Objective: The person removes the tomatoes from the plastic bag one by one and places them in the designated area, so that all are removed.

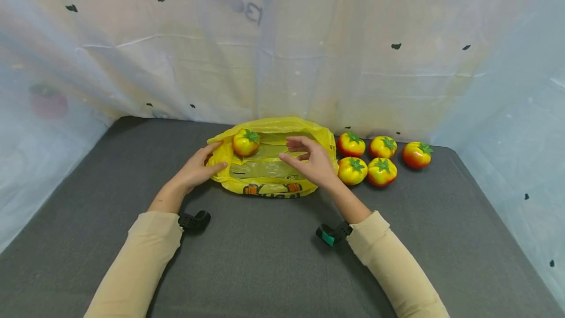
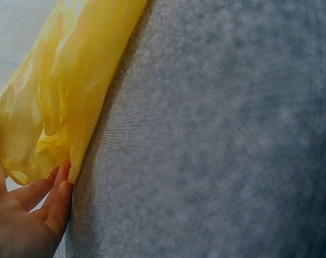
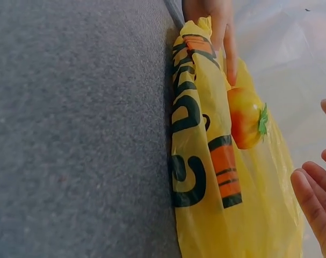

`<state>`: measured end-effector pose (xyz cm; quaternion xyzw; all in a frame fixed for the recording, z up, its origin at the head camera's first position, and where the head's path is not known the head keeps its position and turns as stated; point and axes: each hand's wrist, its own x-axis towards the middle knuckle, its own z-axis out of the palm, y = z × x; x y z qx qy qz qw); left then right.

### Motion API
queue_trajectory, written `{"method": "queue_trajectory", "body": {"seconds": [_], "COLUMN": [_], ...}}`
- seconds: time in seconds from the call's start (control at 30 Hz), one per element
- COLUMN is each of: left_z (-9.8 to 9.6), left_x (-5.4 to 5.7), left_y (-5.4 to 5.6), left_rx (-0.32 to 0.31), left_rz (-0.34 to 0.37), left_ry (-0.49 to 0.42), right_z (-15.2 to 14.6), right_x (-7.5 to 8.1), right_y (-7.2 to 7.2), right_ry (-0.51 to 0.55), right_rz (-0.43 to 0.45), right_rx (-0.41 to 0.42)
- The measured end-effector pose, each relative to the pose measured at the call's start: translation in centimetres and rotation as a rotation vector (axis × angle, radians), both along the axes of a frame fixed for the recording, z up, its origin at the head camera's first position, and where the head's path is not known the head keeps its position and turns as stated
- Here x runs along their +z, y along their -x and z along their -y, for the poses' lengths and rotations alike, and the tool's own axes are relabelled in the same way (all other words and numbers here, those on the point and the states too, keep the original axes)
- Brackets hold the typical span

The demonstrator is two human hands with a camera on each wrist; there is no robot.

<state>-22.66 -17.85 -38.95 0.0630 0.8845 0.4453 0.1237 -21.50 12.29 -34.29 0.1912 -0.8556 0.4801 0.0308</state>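
Observation:
A yellow plastic bag (image 1: 273, 188) lies on the dark table with its mouth spread. One yellow-red tomato (image 1: 245, 143) with a green leafy top sits in its left end, also visible in the right wrist view. My left hand (image 1: 197, 167) holds the bag's left edge, thumb at the rim; in the left wrist view its fingers (image 2: 58, 209) lie against the yellow plastic. Over the right part of the bag's mouth hovers my right hand (image 1: 312, 162), fingers apart and nothing in them.
Several more tomatoes (image 1: 382, 172) stand in two rows just right of the bag, one (image 1: 417, 155) a little farther right. Whitish sheeting (image 1: 300, 63) rises behind the grey-black table (image 1: 265, 249) and along both sides. A black wrist strap (image 1: 194, 222) hangs by each cuff.

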Motion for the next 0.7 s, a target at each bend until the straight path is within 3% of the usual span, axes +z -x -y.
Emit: {"method": "queue_trajectory", "body": {"seconds": [0.7], "left_z": [0.0], "left_x": [0.0], "left_y": [0.1], "left_rx": [-0.006], "left_rz": [0.007], "left_ry": [0.014], "right_z": [2.5], "right_x": [-0.8], "right_y": [1.9], "right_ry": [-0.044], "right_rz": [0.083], "right_rx": [0.016]}}
